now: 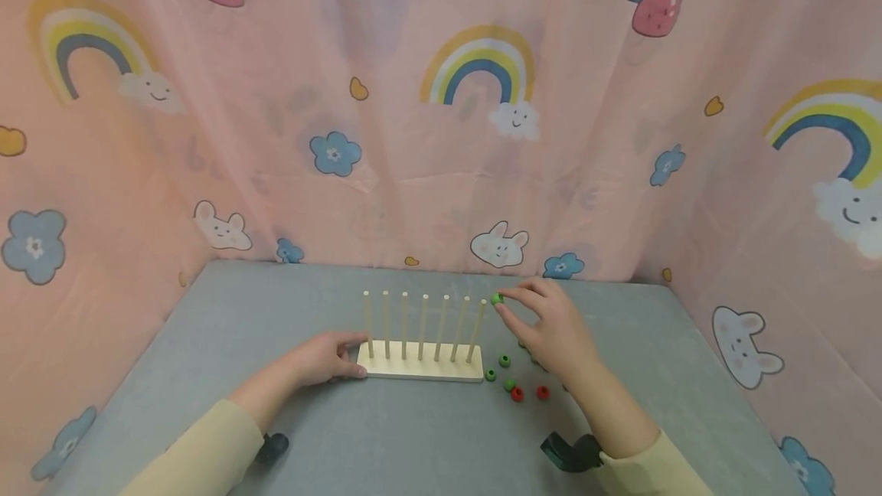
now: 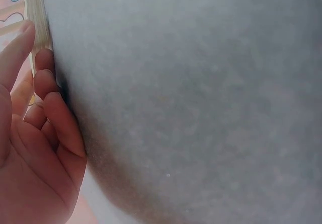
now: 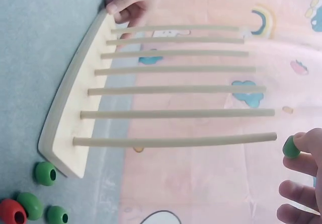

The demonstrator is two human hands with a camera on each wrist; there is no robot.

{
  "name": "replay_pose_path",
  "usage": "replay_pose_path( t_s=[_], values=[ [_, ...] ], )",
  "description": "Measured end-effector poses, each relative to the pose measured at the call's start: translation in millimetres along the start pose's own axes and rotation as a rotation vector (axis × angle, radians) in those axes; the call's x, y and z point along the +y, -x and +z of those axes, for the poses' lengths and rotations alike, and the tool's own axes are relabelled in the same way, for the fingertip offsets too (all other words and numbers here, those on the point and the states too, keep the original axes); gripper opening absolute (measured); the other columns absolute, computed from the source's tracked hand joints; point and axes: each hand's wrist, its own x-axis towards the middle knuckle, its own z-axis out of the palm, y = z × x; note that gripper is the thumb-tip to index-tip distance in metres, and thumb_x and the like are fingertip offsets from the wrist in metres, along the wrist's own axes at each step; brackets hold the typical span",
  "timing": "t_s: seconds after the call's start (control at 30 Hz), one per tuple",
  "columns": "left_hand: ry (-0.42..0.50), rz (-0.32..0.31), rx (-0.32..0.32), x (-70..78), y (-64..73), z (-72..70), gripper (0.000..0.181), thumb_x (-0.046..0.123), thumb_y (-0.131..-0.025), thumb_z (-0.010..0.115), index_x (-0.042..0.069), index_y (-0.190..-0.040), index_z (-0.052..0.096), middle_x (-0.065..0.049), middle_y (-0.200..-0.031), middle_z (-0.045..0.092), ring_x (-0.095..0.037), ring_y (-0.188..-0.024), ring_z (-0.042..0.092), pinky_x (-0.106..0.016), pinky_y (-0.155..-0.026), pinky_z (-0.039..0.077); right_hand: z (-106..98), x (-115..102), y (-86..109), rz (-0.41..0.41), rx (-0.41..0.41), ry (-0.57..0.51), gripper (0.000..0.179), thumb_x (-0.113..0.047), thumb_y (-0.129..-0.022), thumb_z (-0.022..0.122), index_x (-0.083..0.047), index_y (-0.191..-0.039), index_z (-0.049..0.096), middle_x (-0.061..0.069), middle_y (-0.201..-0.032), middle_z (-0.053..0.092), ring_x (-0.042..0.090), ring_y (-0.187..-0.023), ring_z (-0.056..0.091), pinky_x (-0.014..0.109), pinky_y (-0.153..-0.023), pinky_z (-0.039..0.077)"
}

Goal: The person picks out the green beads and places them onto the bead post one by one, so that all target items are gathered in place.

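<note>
A pale wooden peg board (image 1: pixel 420 368) with several upright pegs (image 3: pixel 176 114) stands on the table; the pegs bear nothing. My left hand (image 1: pixel 324 358) grips the board's left end, thumb at the front corner and fingers behind. In the left wrist view, fingers of the left hand (image 2: pixel 45 148) lie against the board's end (image 2: pixel 37 12). My right hand (image 1: pixel 547 327) pinches a green bead (image 1: pixel 497 298) between thumb and index finger, beside the top of the rightmost peg. In the right wrist view that green bead (image 3: pixel 291 147) is just off the peg's tip.
Loose green beads (image 1: pixel 505 360) and red beads (image 1: pixel 543 393) lie right of the board, some partly hidden under the right hand. Dark straps (image 1: pixel 572 451) are by the wrists. A pink patterned curtain (image 1: pixel 413 197) hangs around the grey table (image 1: pixel 276 297).
</note>
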Motion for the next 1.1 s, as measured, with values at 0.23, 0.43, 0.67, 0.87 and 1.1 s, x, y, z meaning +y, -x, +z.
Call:
replay_pose_path(
  t_s=[0.23,0.43,0.67,0.87,1.1],
  values=[
    [0.01,0.006,0.003,1.7,2.3,-0.5,0.067,0.03,-0.081,0.083,0.011,-0.14,0.057,0.001,-0.062,0.053,-0.012,-0.053,0.044,-0.03,-0.052,0.036,3.5,-6.5,-5.7,0.049,-0.041,-0.006,0.023,-0.024,-0.088,0.078,-0.013,-0.108,0.077,0.002,-0.106,0.065,0.022,-0.1,0.057,0.042,-0.08,0.051],
    [0.011,0.006,0.002,1.6,2.0,0.3,0.067,0.03,-0.081,0.082,0.01,-0.14,0.057,0.001,-0.063,0.053,-0.012,-0.054,0.044,-0.03,-0.052,0.036,5.9,-8.5,-7.2,0.085,-0.065,-0.009,0.023,-0.023,-0.087,0.078,-0.013,-0.108,0.077,0.002,-0.105,0.065,0.022,-0.1,0.055,0.041,-0.079,0.05],
    [0.014,-0.001,0.0,1.7,1.6,-0.4,0.067,0.03,-0.082,0.082,0.01,-0.14,0.057,0.002,-0.062,0.053,-0.012,-0.054,0.043,-0.029,-0.052,0.035,7.6,-10.0,-9.0,0.075,-0.082,0.003,0.023,-0.024,-0.086,0.08,-0.015,-0.106,0.077,0.001,-0.104,0.064,0.022,-0.099,0.056,0.041,-0.078,0.051],
    [0.013,-0.002,0.003,0.3,0.4,0.2,0.068,0.03,-0.081,0.083,0.011,-0.14,0.057,0.002,-0.062,0.053,-0.012,-0.054,0.044,-0.029,-0.052,0.036,11.9,-9.2,-7.9,0.03,-0.094,-0.003,0.023,-0.021,-0.085,0.081,-0.015,-0.106,0.077,0.001,-0.102,0.064,0.021,-0.096,0.058,0.039,-0.075,0.051],
    [0.017,-0.018,0.005,-0.5,-0.3,0.8,0.068,0.03,-0.08,0.083,0.013,-0.141,0.057,0.001,-0.063,0.054,-0.012,-0.054,0.045,-0.03,-0.053,0.036,20.2,-5.8,-1.3,0.023,-0.115,0.01,0.025,-0.02,-0.082,0.083,-0.01,-0.104,0.078,0.003,-0.098,0.065,0.023,-0.093,0.059,0.039,-0.073,0.051]
  ],
)
